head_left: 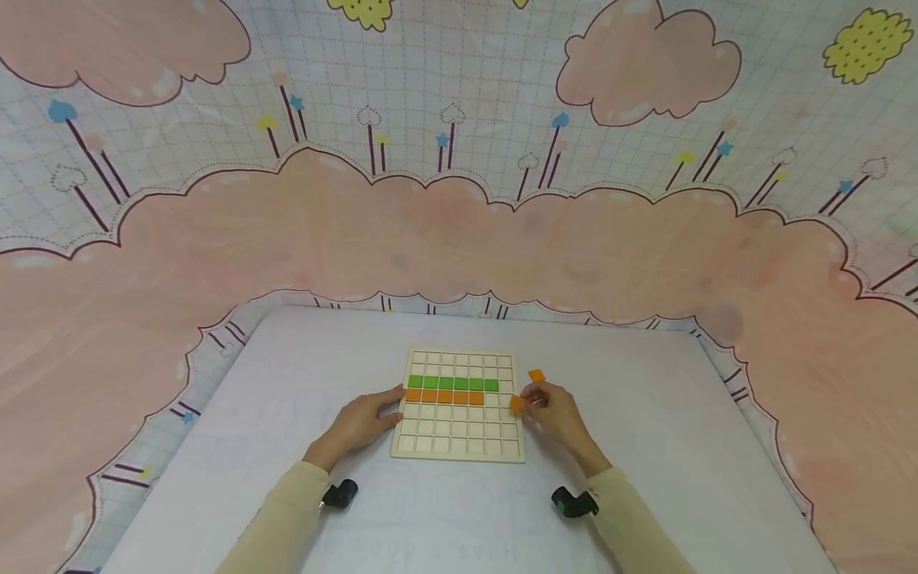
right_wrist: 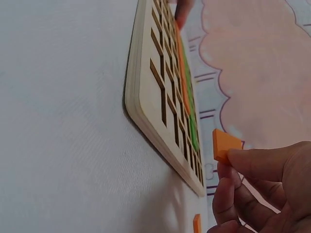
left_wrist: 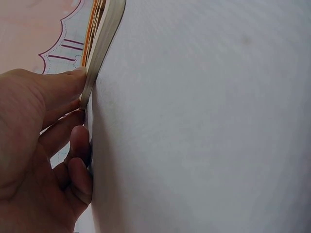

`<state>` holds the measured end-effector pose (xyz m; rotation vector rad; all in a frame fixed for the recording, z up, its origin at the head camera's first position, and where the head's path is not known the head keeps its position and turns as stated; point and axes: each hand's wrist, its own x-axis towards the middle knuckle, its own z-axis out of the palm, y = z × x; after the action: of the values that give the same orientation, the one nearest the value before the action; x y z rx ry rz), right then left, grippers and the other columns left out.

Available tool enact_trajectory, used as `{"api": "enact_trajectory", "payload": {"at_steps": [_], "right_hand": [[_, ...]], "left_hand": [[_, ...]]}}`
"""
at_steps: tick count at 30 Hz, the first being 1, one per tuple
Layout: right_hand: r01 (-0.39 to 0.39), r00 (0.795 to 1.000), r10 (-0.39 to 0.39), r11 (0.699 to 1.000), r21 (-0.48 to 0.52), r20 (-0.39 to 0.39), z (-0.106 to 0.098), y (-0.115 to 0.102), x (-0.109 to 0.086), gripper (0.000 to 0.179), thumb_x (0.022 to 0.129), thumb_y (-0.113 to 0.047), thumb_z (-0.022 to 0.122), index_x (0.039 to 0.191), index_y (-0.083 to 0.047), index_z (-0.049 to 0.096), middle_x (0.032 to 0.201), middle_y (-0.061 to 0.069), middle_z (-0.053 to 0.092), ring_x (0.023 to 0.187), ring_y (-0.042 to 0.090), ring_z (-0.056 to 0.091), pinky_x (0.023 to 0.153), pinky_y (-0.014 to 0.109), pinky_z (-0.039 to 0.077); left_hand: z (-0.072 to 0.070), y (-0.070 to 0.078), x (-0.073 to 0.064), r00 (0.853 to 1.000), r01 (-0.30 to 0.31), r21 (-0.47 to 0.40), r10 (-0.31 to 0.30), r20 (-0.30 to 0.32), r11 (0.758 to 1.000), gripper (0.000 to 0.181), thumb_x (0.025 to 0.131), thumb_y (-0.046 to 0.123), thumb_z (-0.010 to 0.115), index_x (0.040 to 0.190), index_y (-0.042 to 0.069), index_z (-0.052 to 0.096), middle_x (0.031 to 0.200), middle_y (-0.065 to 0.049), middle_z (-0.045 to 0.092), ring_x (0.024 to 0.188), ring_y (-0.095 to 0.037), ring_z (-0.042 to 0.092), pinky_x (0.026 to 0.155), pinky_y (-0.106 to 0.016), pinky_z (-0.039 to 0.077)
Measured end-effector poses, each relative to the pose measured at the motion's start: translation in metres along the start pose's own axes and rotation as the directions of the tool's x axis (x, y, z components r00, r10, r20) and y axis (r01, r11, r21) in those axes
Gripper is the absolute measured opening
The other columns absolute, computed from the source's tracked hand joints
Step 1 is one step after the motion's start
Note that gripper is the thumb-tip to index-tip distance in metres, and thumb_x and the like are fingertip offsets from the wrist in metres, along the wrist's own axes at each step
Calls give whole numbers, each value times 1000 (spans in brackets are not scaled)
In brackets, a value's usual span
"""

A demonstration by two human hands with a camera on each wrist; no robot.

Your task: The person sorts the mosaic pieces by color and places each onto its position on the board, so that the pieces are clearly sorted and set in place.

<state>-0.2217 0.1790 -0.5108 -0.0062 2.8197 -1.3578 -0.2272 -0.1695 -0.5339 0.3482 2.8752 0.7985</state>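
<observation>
A square wooden grid board (head_left: 457,461) lies on the table. Several green tiles (head_left: 441,383) fill most of one row, with several orange tiles (head_left: 445,396) in the row just below. My right hand (head_left: 555,410) pinches an orange square tile (right_wrist: 227,145) between thumb and fingers, near the board's right edge. Another loose orange tile (head_left: 536,375) lies just beyond that hand. At the board's left edge, my left hand (head_left: 362,418) rests with thumb and index finger spread and touching the side. Its remaining fingers bend loosely against the table in the left wrist view.
The white table (head_left: 610,367) stretches around the board on all sides. A patterned cloth (head_left: 459,239) with clouds hangs behind it and shows along its sides. Dark wrist cameras (head_left: 574,502) sit on both sleeves, close above the tabletop.
</observation>
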Motion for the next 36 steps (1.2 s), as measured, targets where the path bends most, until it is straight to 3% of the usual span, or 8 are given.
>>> {"api": "enact_trajectory", "payload": {"at_steps": [11,36], "right_hand": [[15,1000,-15,999,38,2,13,-7,8,12,83,0,71,94,-6,69,88,7,70,76,16,62,69,26,52],[11,1000,-11,1000,6,-7,37,-8,21,10,86,-7,70,94,-11,72,86,2,68,75,14,58,69,26,47]], "left_hand": [[-1,2,-1,1000,4,-7,-4,4,1000,54,94,28,66,144,19,51,152,3,47,140,-33,45,113,-55,39],[-1,4,-3,1000,20,-19,-20,15,1000,53,94,29,65,145,20,50,153,3,46,140,-34,44,113,-57,38]]}}
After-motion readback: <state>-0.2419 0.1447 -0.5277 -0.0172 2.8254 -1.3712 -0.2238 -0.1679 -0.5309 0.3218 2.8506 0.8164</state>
